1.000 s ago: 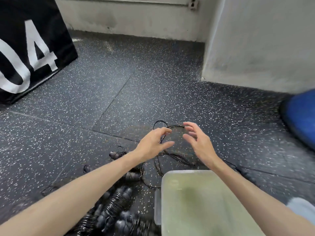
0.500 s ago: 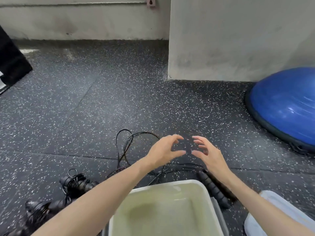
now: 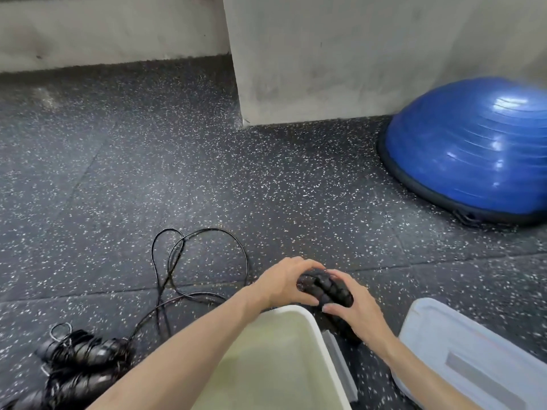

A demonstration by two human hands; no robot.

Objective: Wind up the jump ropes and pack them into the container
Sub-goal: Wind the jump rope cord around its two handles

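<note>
Two hands meet on the black ribbed jump-rope handles (image 3: pixel 325 288) just beyond the far right corner of the container (image 3: pixel 313 327). Left hand (image 3: pixel 285 281) curls over their far end; right hand (image 3: pixel 353 306) wraps them from the right, thumb beneath. The handles' long axis runs from far-left to near-right. Their cord (image 3: pixel 183 261) loops loosely over open speckled floor (image 3: pixel 266 179) to the left. Wound ropes (image 3: pixel 80 362) lie left of the container, its lid (image 3: pixel 473 359) right, a blue dome (image 3: pixel 473 149) beyond.
</note>
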